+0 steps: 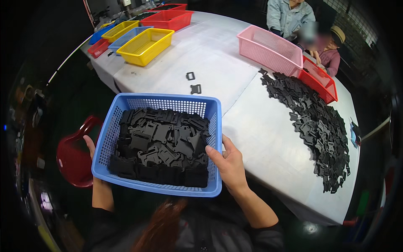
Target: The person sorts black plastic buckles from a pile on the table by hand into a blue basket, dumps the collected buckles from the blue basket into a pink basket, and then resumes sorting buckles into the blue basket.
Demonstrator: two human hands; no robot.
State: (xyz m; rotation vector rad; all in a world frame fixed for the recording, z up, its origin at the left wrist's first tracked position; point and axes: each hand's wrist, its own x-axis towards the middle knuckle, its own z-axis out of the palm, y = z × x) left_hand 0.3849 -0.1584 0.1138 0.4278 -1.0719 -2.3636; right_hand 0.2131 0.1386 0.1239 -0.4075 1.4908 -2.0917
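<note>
A blue plastic basket (168, 97) is held between my two hands in front of my body, at the near edge of the table. Flat black plastic pieces (161, 134), shaped like buckle parts, fill much of it; those along its sides stand in rows and the middle ones lie loose. My right hand (231, 168) grips the right side, thumb over the rim. On the left side my left hand (89, 145) holds the basket, its fingers mostly hidden behind the wall. Just beyond the basket lie two loose pieces, a black frame (190, 76) and a black plate (196, 89).
A large heap of black pieces (319, 126) spreads over the right of the white table (218, 50). Pink (268, 54) and red baskets (323, 86) stand behind it, near two people. Yellow (145, 52) and other baskets line the far left. A red chair (73, 159) is left.
</note>
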